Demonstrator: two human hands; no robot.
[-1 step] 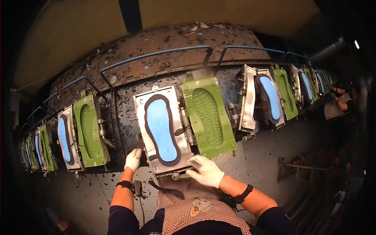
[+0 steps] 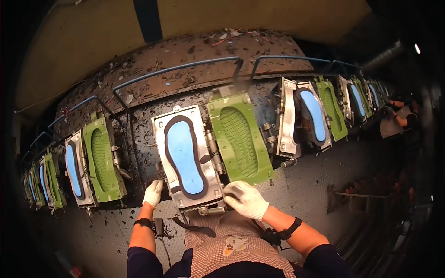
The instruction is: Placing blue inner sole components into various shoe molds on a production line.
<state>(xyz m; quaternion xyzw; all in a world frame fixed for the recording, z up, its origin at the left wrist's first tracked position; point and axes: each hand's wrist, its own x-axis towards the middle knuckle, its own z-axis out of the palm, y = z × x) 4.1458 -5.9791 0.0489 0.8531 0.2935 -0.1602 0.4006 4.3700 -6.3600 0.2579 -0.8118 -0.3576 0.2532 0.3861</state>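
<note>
Before me lies a hinged mould, its silver half (image 2: 213, 187) on the left and its green half (image 2: 264, 162) folded out to the right. A blue sole-shaped sheet (image 2: 186, 160) sits in the silver half, bordered by dark rubber. Moulded tread ridges line the green half's hollow. My left hand (image 2: 153, 193), white-gloved, is beside the silver half's lower left edge, fingers stretched out, with nothing seen in it. At the lower right corner, my white-gloved right hand (image 2: 247, 200) has its thumb and fingers apart, near the gap between the halves; whether it touches the metal is unclear.
Similar open moulds stand in a row, with a green one (image 2: 103, 160) at left and a silver-and-blue one (image 2: 315, 118) at right. A blue rail (image 2: 178, 68) runs behind them. Dark scraps litter the brown platform (image 2: 194, 51). Another person (image 2: 397, 121) works far right.
The whole row of moulds has shifted slightly left in view. My left hand has moved a little left and down; my right hand stays by the mould's near right corner.
</note>
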